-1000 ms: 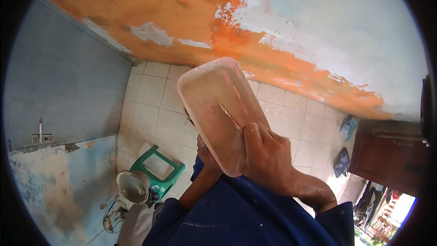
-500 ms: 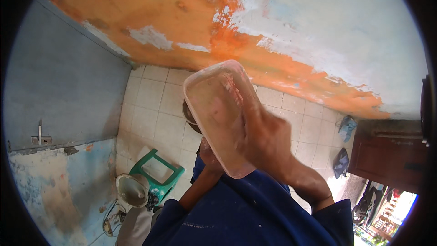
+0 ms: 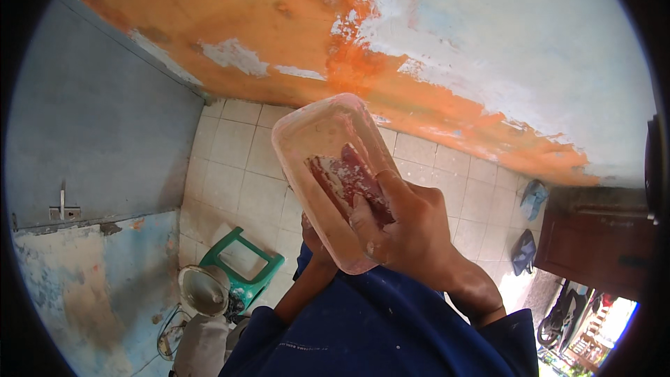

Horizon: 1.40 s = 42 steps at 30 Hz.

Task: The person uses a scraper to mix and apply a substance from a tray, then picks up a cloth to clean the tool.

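Observation:
A translucent pinkish plastic tub [image 3: 319, 126], smeared along its rim, is held tilted in front of my chest. My left hand [image 3: 312, 236] grips it by its lower left side; most of those fingers are hidden behind the tub. Inside the tub, my right hand [image 3: 412, 227] is closed round a dark red flat scraper [image 3: 338, 183], thumb pressed on its face. White putty is spread in patches over the scraper's face.
Ahead rises a wall [image 3: 433, 91] of orange paint with white patches. At left are a grey door [image 3: 105, 112], a green plastic stool [image 3: 237, 237] and a putty-stained bucket [image 3: 202, 290]. Blue cloth-like items [image 3: 523, 251] lie on the tiles near a brown wooden cabinet [image 3: 586, 237].
My right hand has turned within the tub, so the scraper's face with white putty now shows. The tub has shifted slightly left, with my left hand still on it.

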Each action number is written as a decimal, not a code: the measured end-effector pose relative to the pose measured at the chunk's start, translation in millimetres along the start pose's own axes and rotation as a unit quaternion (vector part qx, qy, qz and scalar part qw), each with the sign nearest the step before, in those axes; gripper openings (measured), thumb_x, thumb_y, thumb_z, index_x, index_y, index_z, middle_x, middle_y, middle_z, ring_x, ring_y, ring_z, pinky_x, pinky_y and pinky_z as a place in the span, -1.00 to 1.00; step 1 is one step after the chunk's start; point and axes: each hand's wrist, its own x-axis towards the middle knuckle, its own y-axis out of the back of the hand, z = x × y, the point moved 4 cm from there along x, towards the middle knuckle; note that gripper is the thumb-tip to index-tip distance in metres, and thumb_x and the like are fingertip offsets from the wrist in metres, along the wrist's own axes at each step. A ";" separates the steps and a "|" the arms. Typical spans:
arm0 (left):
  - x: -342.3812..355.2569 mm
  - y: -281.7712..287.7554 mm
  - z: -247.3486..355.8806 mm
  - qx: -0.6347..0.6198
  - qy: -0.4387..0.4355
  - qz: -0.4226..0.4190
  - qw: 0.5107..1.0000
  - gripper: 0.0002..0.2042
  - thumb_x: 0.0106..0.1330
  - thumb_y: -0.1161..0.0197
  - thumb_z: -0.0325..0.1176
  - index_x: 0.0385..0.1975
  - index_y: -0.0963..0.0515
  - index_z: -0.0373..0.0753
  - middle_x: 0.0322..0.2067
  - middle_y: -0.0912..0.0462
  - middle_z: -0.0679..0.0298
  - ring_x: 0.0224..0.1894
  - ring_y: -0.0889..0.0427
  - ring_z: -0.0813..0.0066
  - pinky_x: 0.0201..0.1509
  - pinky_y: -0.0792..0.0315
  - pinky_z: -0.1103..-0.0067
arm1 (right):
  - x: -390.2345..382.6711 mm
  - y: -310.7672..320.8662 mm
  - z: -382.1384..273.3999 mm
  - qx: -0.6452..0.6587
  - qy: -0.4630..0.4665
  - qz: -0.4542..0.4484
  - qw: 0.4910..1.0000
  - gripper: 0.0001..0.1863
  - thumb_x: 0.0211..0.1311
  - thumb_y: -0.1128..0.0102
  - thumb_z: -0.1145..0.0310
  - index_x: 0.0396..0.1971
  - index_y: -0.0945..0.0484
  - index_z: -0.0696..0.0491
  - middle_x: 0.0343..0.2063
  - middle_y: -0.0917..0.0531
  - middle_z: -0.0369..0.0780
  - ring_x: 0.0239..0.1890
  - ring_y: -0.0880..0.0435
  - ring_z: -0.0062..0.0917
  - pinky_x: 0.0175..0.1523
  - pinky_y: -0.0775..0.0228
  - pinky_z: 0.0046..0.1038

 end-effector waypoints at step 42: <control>-4.7 3.1 -3.9 -0.016 0.045 -0.030 0.998 -0.34 0.33 0.08 0.06 0.30 -0.16 -0.30 0.22 -0.32 0.04 0.22 -0.39 0.18 0.29 -0.33 0.28 | -5.3 3.2 -5.7 -0.024 0.045 0.017 0.999 -0.82 -0.03 -0.27 0.55 -0.50 -0.42 0.22 -0.66 -0.55 -0.03 -0.68 -0.61 -0.25 -0.60 -0.41 -0.38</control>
